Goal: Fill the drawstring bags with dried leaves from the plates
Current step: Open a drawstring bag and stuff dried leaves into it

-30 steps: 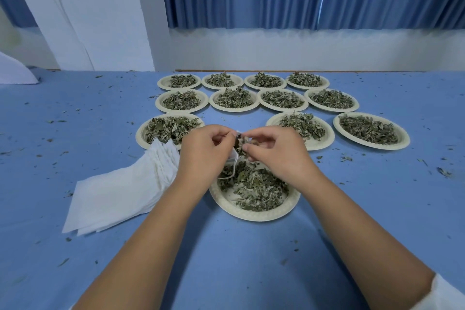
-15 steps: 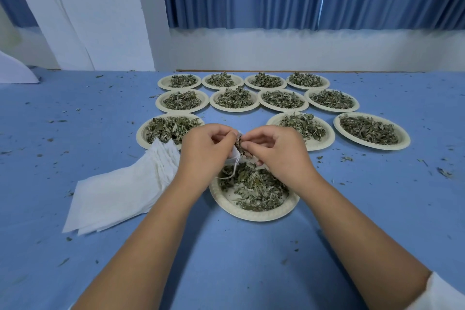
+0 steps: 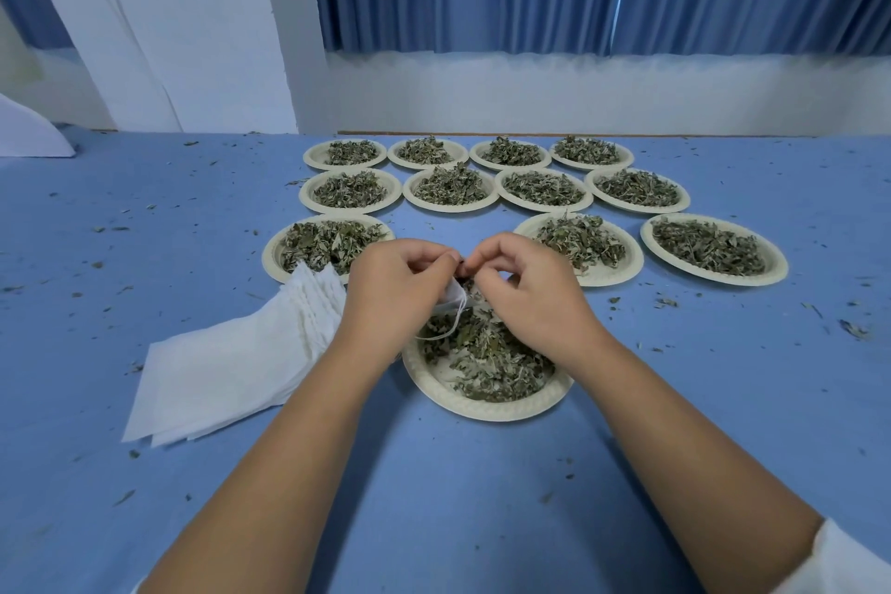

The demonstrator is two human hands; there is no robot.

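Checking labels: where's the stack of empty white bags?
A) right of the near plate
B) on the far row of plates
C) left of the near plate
C: the stack of white bags lies flat on the blue table, left of the near plate.

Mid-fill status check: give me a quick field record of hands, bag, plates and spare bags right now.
left hand: holds drawstring bag above near plate
right hand: pinches dried leaves at the bag's mouth
near plate: closest to the person, leaves left in it
other plates: eleven, all heaped with leaves
spare bags: flat white stack on table, left of near plate
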